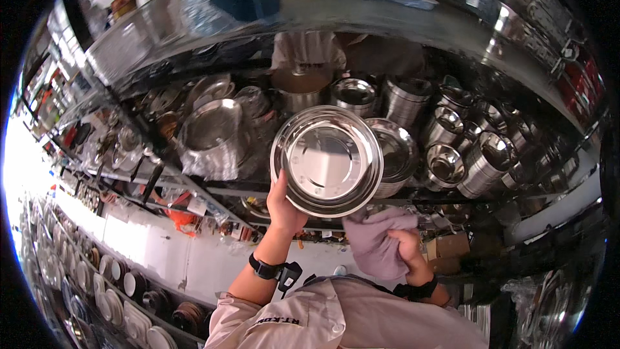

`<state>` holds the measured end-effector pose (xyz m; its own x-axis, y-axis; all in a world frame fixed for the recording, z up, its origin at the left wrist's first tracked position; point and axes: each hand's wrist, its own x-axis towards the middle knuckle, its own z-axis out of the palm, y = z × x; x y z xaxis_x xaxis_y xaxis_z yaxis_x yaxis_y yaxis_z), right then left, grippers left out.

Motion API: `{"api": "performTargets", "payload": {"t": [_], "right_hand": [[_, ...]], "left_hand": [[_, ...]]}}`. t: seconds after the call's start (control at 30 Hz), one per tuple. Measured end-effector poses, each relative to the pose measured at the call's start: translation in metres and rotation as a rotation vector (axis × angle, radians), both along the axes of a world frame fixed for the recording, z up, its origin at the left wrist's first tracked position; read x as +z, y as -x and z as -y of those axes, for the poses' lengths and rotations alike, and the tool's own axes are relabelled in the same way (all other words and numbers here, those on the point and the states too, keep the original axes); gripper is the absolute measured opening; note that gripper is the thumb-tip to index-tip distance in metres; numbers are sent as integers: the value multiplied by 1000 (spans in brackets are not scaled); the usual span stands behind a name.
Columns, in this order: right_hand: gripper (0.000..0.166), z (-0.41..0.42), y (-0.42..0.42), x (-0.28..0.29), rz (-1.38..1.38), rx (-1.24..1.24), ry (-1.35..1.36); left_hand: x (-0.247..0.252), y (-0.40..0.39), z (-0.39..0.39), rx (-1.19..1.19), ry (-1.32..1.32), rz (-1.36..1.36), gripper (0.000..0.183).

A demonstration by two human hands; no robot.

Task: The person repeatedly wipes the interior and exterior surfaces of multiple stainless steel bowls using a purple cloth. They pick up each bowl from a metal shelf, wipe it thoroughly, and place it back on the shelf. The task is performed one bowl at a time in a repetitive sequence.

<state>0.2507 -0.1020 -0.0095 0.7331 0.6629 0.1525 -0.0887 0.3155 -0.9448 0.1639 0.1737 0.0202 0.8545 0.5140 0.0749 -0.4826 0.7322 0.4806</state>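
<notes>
A shiny round stainless steel bowl (pixel 327 160) is held up by its left rim in my left hand (pixel 286 206), thumb on the inside edge and fingers underneath. Its broad flat bottom faces me and reflects light. My right hand (pixel 407 247) grips a crumpled mauve cloth (pixel 375 237), lower right of the bowl. Behind the held bowl, partly covered by it, stands a stack of steel plates or shallow bowls (pixel 395 155) on the shelf.
Several stacks of small steel bowls (pixel 489 155) fill the shelf's right side. A plastic-wrapped steel tray (pixel 210 128) lies left, near a slanting metal shelf post (pixel 140 135). An upper shelf (pixel 310 12) crosses above. A cardboard box (pixel 448 246) sits lower right; racks of plates (pixel 111 305) stand lower left.
</notes>
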Motion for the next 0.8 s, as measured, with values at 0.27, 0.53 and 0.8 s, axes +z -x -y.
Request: {"api": "performTargets", "payload": {"t": [0.27,0.53,0.8], "right_hand": [[37,46,-37,-50,-9,8,177],[34,53,-63,-41,-262,44,143],[30,50,-74,-44,-207,48,243]], "left_hand": [[10,-74,42,-89,-51,-164,52],[-6,-104,45,310,-1219,-614,58],[-30,-105,41,736,-1496,-796,69]]}}
